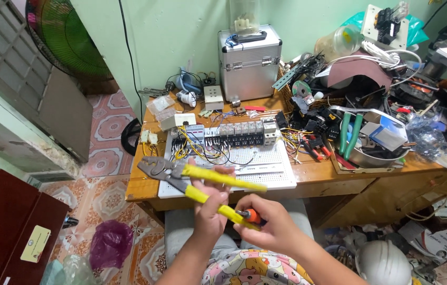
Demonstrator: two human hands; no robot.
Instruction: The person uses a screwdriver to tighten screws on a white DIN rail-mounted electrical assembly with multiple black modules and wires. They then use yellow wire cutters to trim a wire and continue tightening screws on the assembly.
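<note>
— Cluttered wooden workbench: where do the crimping pliers lie?
— Above the lap, jaws pointing left; left hand clamped mid-handles, right hand closed on the lower handle's end.

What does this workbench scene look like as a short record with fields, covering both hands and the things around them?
Left hand: grips the yellow-handled metal crimping pliers, handles spread apart.
Right hand: holds a small orange-handled tool against the lower plier handle.
Bench: wooden table carrying a white perforated panel with grey breakers and coloured wires.
Behind: silver metal case.
Right side: tangle of tools and cables.
</note>
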